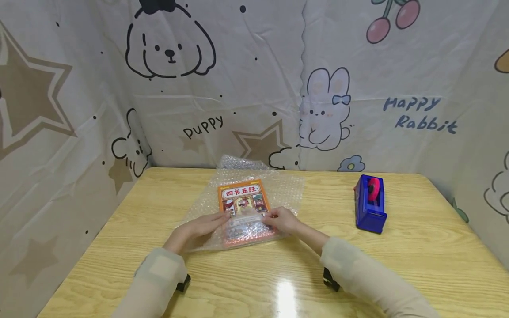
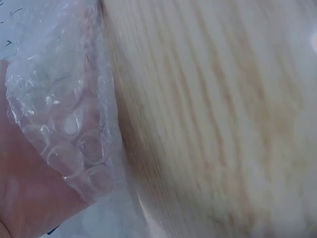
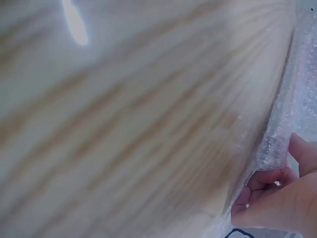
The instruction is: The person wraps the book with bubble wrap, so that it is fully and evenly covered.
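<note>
A book (image 1: 243,196) with an orange-bordered cover and red lettering lies on a sheet of bubble wrap (image 1: 286,190). One flap of the wrap covers the book's near half. My left hand (image 1: 200,225) rests at the book's left side, its visible fingers fairly straight and touching the flap; its thumb is hidden. In the left wrist view, bubble wrap (image 2: 74,124) lies in front of part of the palm. On the other side, my right hand (image 1: 284,220) pinches the flap near the book's right edge. The right wrist view shows curled fingers (image 3: 270,181) at the wrap's edge.
A blue tape dispenser (image 1: 370,216) with a pink roll stands on the wooden table (image 1: 421,247) to the right. Behind the table hangs a printed cloth (image 1: 246,88), and the wrap's far end reaches up to it.
</note>
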Available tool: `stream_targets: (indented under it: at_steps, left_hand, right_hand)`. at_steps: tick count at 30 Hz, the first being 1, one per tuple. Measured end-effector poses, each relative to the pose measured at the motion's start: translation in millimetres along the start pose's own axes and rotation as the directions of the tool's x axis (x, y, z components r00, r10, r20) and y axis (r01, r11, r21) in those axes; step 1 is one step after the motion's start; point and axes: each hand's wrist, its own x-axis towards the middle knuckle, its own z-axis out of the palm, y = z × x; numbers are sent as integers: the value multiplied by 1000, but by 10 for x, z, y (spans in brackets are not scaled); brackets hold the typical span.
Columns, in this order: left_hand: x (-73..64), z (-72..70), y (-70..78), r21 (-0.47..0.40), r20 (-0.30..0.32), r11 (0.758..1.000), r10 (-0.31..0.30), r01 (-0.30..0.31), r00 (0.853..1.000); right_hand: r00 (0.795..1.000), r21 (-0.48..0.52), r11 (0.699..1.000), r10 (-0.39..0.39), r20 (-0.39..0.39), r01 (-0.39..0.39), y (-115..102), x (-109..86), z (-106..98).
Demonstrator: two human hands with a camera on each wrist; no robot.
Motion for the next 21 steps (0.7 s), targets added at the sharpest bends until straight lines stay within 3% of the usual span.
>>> stream_targets:
  at_steps: [4,7,12,14,16,19,21]
  left_hand:
    - [-2,-6,0,31,6,999,35,-35,999]
    - [9,3,-13,49,4,997,58,-58,998]
    - [32,15,-29,21,11,999,47,-48,999]
    - [37,13,-32,18,12,999,43,-43,999]
    - [37,9,-29,21,15,999,42,-43,999]
    - [38,-1,-23,54,29,997,52,-53,998]
    - [38,-6,-16,72,35,996,55,-58,998]
  right_hand:
    - [999,-20,1000,9,-36,-9,1,14,0]
    - [1000,-9,1000,-4,-22,4,22,22,-33]
    - [991,-15,993,-119,61,120,92,29,-160]
    - [970,-33,976,-208,127,213,132,43,-221]
    - [934,-44,951,-291,208,306,167,52,-283]
    - [879,-17,931,-338,335,365,210,61,-355]
    - [861,-27,933,-321,394,360,215,58,-383]
